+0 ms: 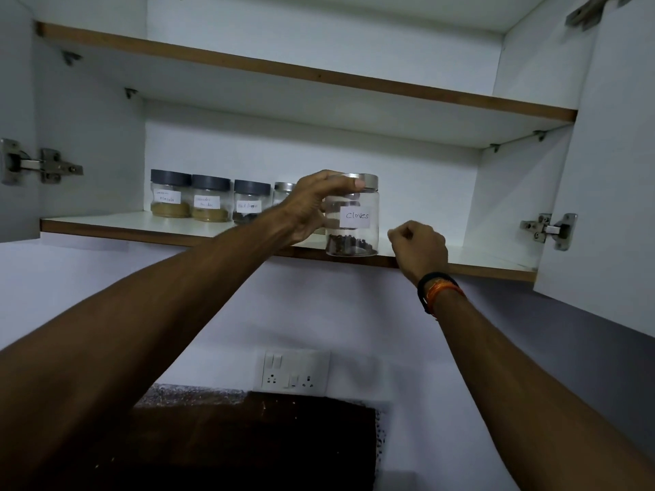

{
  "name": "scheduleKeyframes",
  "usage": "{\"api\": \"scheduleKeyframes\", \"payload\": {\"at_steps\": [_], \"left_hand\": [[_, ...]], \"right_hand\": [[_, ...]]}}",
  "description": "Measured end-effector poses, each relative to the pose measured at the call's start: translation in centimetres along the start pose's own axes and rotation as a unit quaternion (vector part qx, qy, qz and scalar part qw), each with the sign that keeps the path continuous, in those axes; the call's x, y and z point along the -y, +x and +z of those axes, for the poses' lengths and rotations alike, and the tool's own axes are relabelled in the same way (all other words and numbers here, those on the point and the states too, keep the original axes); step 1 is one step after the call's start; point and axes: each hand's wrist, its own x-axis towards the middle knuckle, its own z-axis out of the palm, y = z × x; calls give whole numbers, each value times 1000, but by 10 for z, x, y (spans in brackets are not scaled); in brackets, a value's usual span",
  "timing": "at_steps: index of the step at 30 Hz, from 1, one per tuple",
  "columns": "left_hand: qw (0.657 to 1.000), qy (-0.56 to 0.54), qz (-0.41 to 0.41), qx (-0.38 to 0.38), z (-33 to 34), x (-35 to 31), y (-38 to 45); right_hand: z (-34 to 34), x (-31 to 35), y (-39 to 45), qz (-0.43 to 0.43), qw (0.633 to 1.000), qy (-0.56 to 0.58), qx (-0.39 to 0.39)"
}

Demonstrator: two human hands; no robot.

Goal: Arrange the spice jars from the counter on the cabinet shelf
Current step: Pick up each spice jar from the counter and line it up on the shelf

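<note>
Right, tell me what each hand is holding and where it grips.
The left hand grips the cloves jar near its top, thumb on the silver lid. The right hand, fingers curled, holds nothing.

The left hand (312, 203) covers most of a silver-lidded jar (283, 193), so its label and what is inside cannot be seen. The writing on the two brown-powder jars (191, 198) is too small and blurry to read. The dark worktop (248, 441) is cut off at the bottom edge.
</note>
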Motion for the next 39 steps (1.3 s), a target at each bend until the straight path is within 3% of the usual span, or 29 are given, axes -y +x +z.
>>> {"api": "scheduleKeyframes", "payload": {"at_steps": [3, 6, 14, 21, 30, 33, 36, 39], "left_hand": [[1000, 13, 7, 16, -4, 0, 14], [999, 31, 9, 28, -9, 3, 29], [994, 84, 2, 65, -15, 11, 69], [990, 112, -10, 85, -22, 29, 99], [976, 176, -5, 125, -29, 47, 136], [936, 309, 66, 153, -32, 40, 147], [869, 446, 145, 158, -30, 33, 156], [797, 558, 171, 153, -31, 33, 171]], "right_hand": [[7, -15, 9, -17, 988, -116, 95], [15, -22, 17, -35, 977, -186, 103], [47, -33, 21, -31, 956, -287, -50], [57, -43, 19, -67, 959, -234, -148], [63, -48, 20, -94, 953, -193, -212], [64, -47, 21, -99, 951, -189, -223], [66, -49, 21, -105, 949, -188, -232], [67, -51, 22, -106, 948, -182, -238]]}}
